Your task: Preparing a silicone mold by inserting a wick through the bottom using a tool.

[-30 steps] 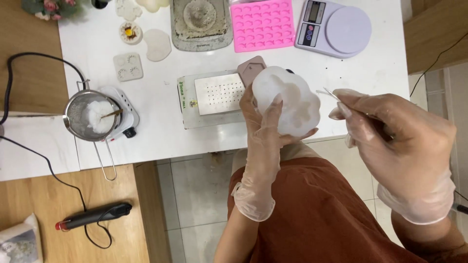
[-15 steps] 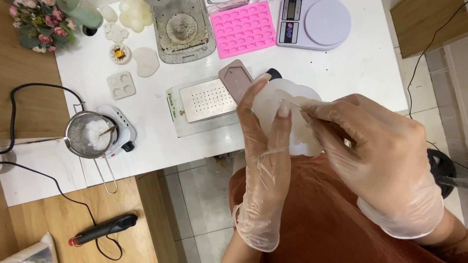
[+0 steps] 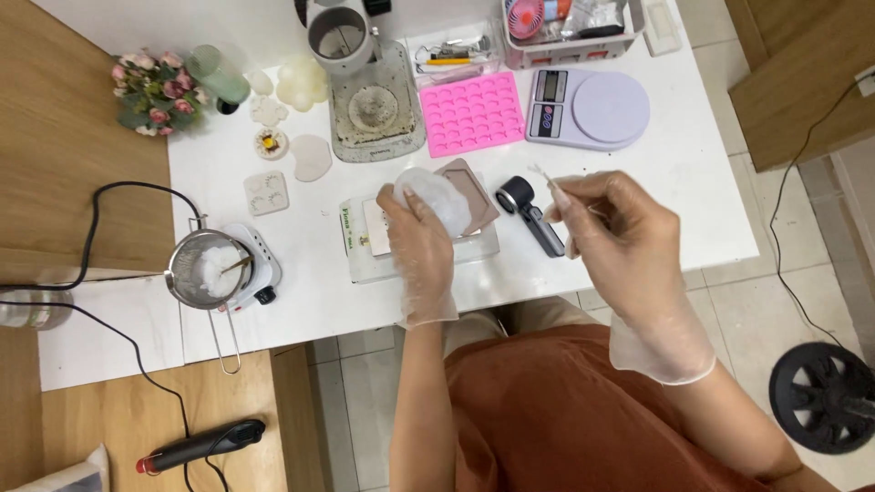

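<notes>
The gloved left hand point(image 3: 421, 239) closes its fingers over the top of a white mould point(image 3: 436, 198), thumb on the left side, fingers curled on the right; the mould rests above a clear box point(image 3: 419, 246) on the white table point(image 3: 674, 173), touching a brownish phone point(image 3: 474, 196). The gloved right hand point(image 3: 609, 228) hangs over the table edge, thumb and forefinger pinched together on a thin pale wick point(image 3: 544, 175), the other fingers loosely curled; a black tool point(image 3: 530, 208) lies between the hands. Farther back sit a pink mould tray point(image 3: 472, 111) and a scale point(image 3: 588, 107); at left, a pot point(image 3: 205, 270) on a small heater.
</notes>
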